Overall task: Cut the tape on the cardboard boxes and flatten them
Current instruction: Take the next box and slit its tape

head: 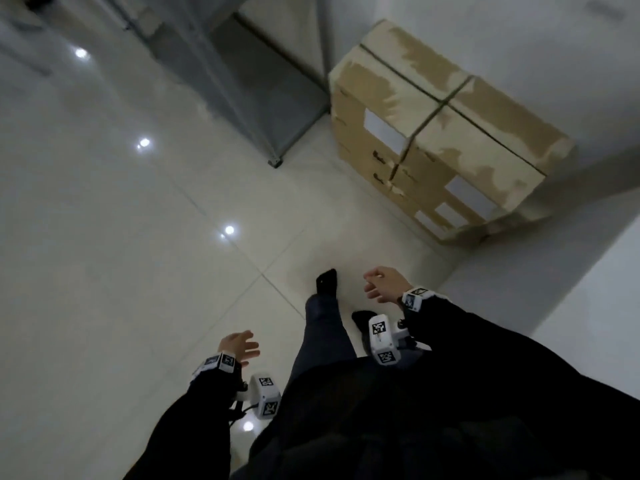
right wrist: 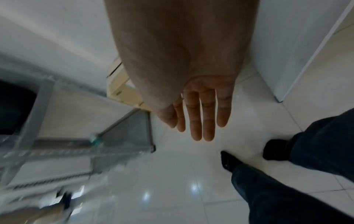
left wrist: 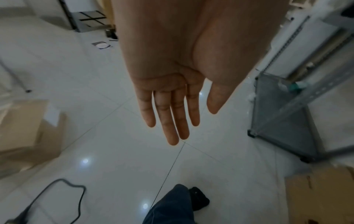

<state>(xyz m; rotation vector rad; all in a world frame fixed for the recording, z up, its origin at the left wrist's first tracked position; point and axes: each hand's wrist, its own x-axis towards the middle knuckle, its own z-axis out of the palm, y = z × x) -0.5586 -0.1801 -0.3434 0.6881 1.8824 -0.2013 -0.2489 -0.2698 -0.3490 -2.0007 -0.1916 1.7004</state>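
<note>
Above the pale tiled floor [head: 145,258] both hands hang free, holding nothing. The left hand [head: 239,346] is low beside the left leg, its fingers [left wrist: 173,121] straight and slightly spread, thumb apart. The right hand [head: 384,284] reaches further forward, fingers [right wrist: 203,115] straight and close together in its wrist view — in the head view they look loosely bent and blurred. A strapped cardboard box [head: 440,133] stands ahead in the corner against the white wall [head: 554,46], well apart from both hands, beside a grey metal shelf [head: 256,84]. More cardboard [left wrist: 28,128] shows at the edges of the left wrist view — blurred and cut off. Dark shoes [head: 327,280] stand on the tiles.
</note>
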